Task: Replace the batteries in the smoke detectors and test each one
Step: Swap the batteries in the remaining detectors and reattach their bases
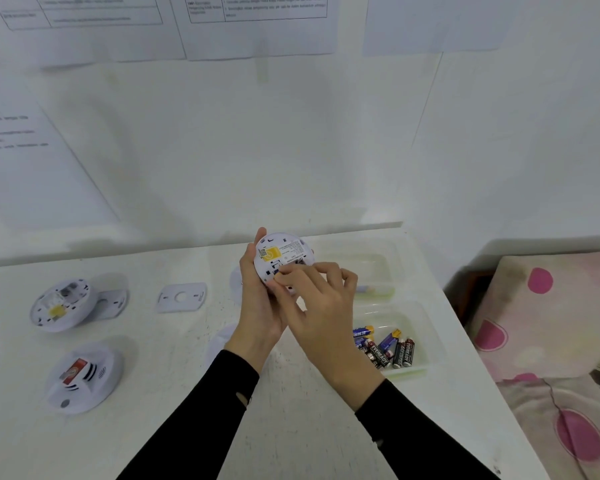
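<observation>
Fingers [293, 278] of the right hand [321, 306] pinch together on the back of a round white plastic smoke detector [284, 252] gripped by the left hand [257, 299], hiding that spot; just right, a clear plastic tray [433, 344] holds loose cylindrical batteries [385, 348], and a farther clear tray [392, 261] holds something indistinct.

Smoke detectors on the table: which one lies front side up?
The nearer left smoke detector, showing vent slots and a red sticker; the farther one lies back up, its insides exposed.
</observation>
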